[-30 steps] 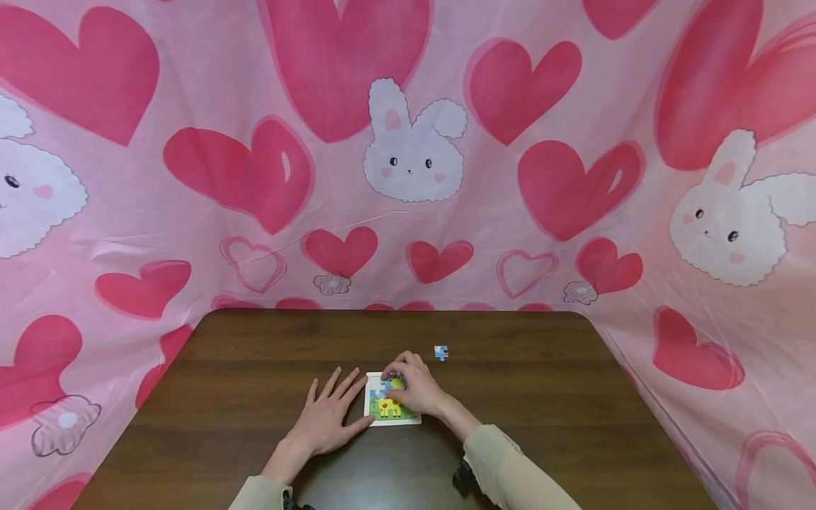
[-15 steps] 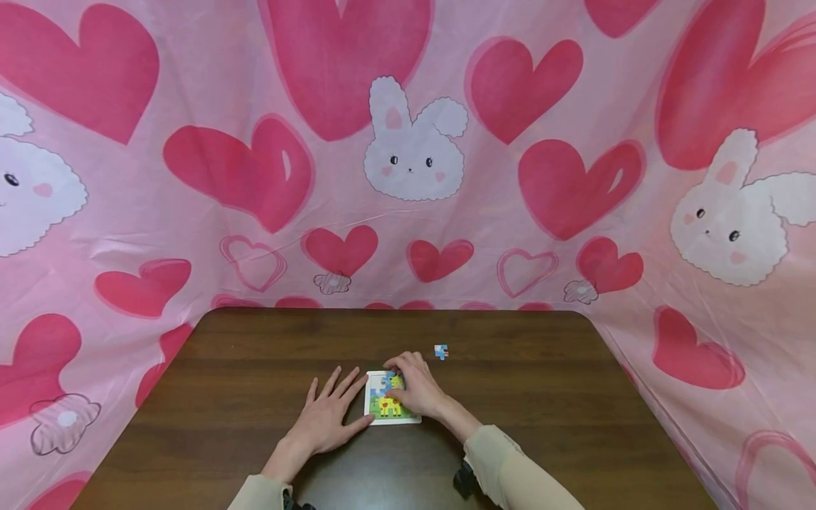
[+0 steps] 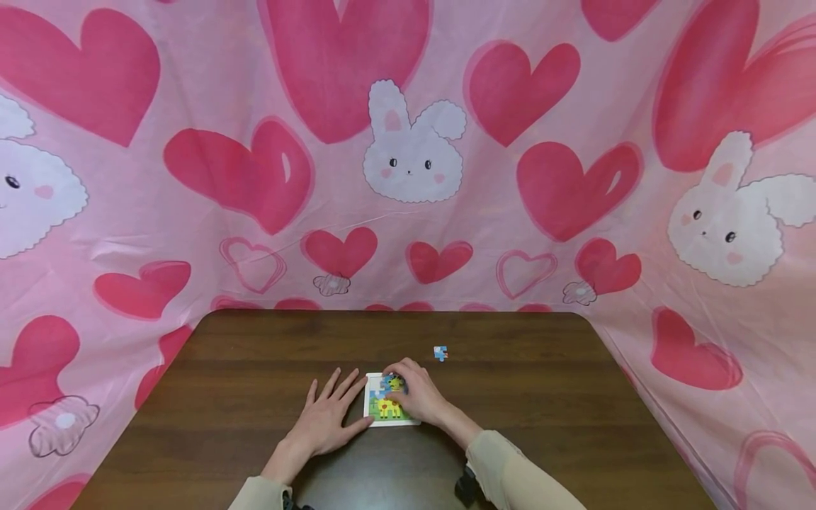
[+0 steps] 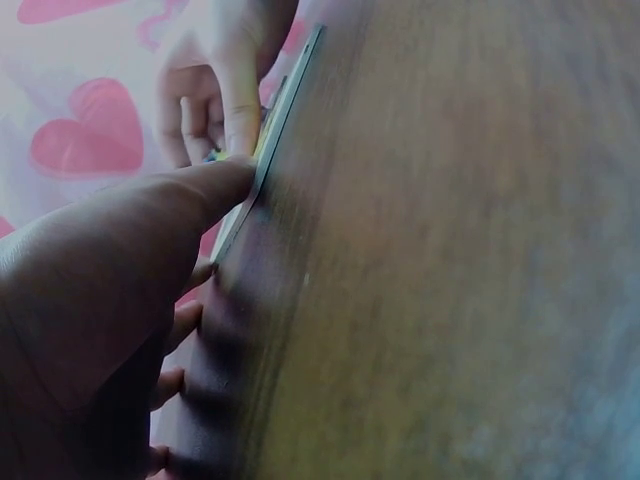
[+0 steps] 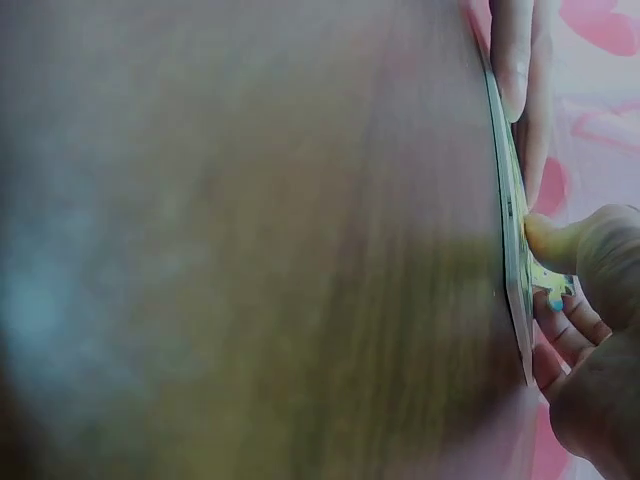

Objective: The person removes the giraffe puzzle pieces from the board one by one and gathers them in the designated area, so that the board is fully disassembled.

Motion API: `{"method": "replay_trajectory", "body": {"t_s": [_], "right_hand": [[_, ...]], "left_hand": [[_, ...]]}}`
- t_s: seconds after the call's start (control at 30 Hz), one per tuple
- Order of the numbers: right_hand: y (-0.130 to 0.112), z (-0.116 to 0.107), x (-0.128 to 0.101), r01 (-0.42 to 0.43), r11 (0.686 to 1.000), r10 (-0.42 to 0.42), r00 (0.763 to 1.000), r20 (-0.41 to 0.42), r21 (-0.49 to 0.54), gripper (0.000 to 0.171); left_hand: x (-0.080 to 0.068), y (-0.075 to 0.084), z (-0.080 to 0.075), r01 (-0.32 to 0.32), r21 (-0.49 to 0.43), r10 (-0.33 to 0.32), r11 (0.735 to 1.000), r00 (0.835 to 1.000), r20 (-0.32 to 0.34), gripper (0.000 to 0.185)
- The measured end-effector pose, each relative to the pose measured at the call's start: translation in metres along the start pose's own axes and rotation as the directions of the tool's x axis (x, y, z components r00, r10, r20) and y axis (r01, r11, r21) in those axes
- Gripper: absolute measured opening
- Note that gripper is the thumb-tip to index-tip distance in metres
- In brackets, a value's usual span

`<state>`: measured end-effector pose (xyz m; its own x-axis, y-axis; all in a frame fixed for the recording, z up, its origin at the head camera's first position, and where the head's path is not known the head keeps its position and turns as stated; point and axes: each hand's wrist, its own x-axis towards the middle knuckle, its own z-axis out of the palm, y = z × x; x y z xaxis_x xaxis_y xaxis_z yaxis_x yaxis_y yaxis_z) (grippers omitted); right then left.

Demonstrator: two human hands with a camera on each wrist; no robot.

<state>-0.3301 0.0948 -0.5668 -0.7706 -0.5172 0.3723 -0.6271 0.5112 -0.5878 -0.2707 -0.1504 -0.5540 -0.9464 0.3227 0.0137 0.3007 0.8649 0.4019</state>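
Note:
A small white-framed jigsaw puzzle point(image 3: 390, 423) with a yellow giraffe picture lies on the table. Its upper left shows a pale bare patch. My left hand point(image 3: 324, 419) lies flat with fingers spread, thumb on the frame's lower left corner and forefinger by its upper left. My right hand point(image 3: 422, 394) is over the puzzle's right side, pinching a yellow puzzle piece point(image 3: 396, 383) between thumb and fingers. In the right wrist view that piece point(image 5: 552, 283) stands tilted up from the board and shows a blue knob. The hand hides the puzzle's right part.
A loose blue puzzle piece point(image 3: 440, 353) lies on the brown wooden table point(image 3: 535, 397), beyond the right hand. A pink cloth point(image 3: 408, 219) with hearts and rabbits hangs behind the table and along both sides.
My right hand has drawn slightly towards me, and the yellow piece, flatter half a second ago, looks more tilted. My left hand and the loose blue piece stay put.

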Motion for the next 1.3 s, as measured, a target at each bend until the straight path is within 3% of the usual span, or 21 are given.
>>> {"method": "replay_trajectory", "body": {"t_s": [0.17, 0.3, 0.5, 0.8, 0.97, 1.17, 1.3], "right_hand": [[0.010, 0.001, -0.002, 0.013, 0.999, -0.012, 1.000, -0.029, 0.030, 0.039], [-0.002, -0.011, -0.001, -0.094, 0.989, 0.097, 0.995, -0.017, 0.114, 0.045], [-0.003, -0.012, 0.000, -0.192, 0.978, 0.195, 0.980, -0.028, 0.085, 0.041], [-0.007, -0.016, -0.001, -0.193, 0.979, 0.197, 0.979, -0.058, 0.071, 0.026], [-0.005, -0.017, -0.002, -0.195, 0.978, 0.200, 0.978, -0.056, 0.076, 0.026], [0.011, -0.008, -0.004, -0.108, 0.993, 0.110, 0.992, -0.065, 0.041, 0.026], [0.012, -0.006, -0.006, -0.127, 0.991, 0.130, 0.989, -0.076, 0.046, 0.034]], "left_hand": [[0.000, 0.000, 0.001, -0.001, -0.004, 0.001, 1.000, 1.000, -0.001, 0.084], [0.000, 0.001, 0.000, 0.002, -0.006, -0.002, 1.000, 1.000, -0.010, 0.084], [-0.002, 0.003, 0.000, 0.005, -0.003, -0.005, 1.000, 1.000, -0.009, 0.084], [-0.001, 0.002, 0.000, 0.007, -0.006, -0.007, 1.000, 1.000, -0.009, 0.085], [-0.001, 0.002, 0.000, 0.010, 0.001, -0.010, 1.000, 1.000, -0.008, 0.085], [-0.001, 0.002, 0.000, 0.010, 0.001, -0.010, 1.000, 1.000, -0.013, 0.085], [-0.001, 0.002, 0.001, 0.010, 0.001, -0.010, 1.000, 1.000, -0.011, 0.085]]}}
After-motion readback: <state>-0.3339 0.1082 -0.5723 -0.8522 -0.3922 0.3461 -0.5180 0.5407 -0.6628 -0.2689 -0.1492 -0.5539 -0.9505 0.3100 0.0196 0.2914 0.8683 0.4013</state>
